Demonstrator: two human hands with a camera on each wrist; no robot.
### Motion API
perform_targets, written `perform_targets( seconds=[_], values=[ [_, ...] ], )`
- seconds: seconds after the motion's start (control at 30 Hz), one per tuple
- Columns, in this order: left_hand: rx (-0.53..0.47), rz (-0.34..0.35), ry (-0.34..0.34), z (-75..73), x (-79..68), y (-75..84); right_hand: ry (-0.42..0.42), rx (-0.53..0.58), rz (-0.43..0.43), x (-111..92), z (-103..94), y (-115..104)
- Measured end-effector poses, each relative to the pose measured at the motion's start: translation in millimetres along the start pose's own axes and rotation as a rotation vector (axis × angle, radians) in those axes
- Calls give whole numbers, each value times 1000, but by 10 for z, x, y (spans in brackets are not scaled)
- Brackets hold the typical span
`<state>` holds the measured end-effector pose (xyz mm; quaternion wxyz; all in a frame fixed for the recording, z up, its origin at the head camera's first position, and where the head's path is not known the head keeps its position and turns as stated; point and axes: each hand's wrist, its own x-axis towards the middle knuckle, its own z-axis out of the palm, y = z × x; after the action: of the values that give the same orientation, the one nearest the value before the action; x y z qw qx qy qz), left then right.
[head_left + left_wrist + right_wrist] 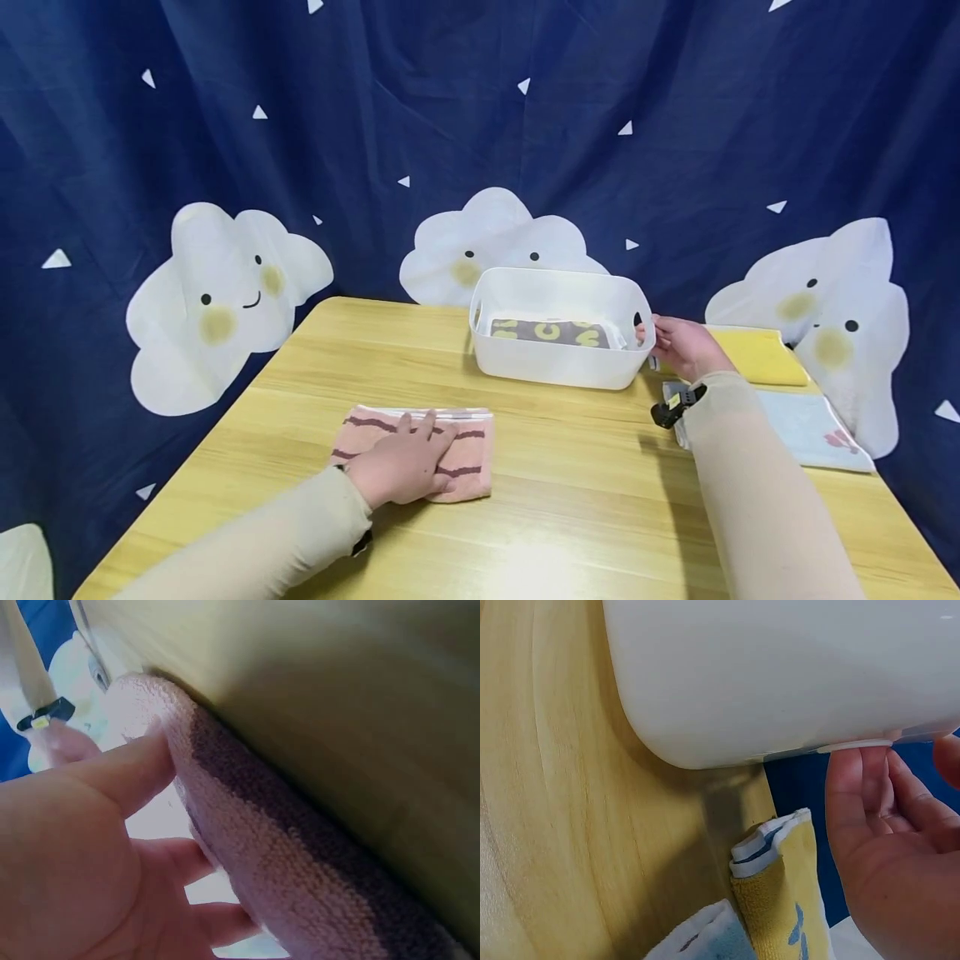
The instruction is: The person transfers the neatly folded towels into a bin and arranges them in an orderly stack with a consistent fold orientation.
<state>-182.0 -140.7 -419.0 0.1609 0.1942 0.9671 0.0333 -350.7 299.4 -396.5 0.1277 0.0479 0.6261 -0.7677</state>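
Note:
A folded pink towel (468,454) with dark wavy stripes lies at the front left of the table. My left hand (405,458) rests on top of it, fingers spread and fairly straight. In the left wrist view, the thumb (139,769) touches the towel's thick folded edge. Farther back stands a white plastic basket (551,367) with a handle hole at each end. My right hand (686,346) grips its right end, fingers through the hole. Inside the basket lies a dark grey cloth (547,332) with yellow-green lettering.
A folded yellow towel (765,357) and a folded pale blue towel (806,429) lie on the right side of the table (570,483), beside and under my right forearm. Behind the table hangs a navy curtain (450,100) with clouds and white triangles.

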Motion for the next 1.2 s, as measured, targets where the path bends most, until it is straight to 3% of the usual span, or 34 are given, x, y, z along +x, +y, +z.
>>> perform_targets(
  seconds=[0.17, 0.33, 0.5, 0.73, 0.87, 0.97, 1.2],
  values=[
    [68, -10, -7, -11, 329, 375, 2, 1, -1, -35, 27, -24],
    [119, 4, -20, -31, 661, 860, 22, -23, 12, -49, 31, -37],
    [150, 3, -28, -69, 850, 1221, 43, -36, 8, -21, 3, -18],
    [183, -38, -32, -102, 1023, 1534, 64, -95, 15, 35, -14, 9],
    [188, -47, -29, -121, 1073, 1603, 78, -120, 11, 44, -15, 10],
    [181, -5, -25, -144, 1084, 1556, 70, -183, -9, 21, -12, 15],
    [-25, 200, 15, -294, 1052, 1105, 119, -499, -26, -347, 48, 153]
  ],
)
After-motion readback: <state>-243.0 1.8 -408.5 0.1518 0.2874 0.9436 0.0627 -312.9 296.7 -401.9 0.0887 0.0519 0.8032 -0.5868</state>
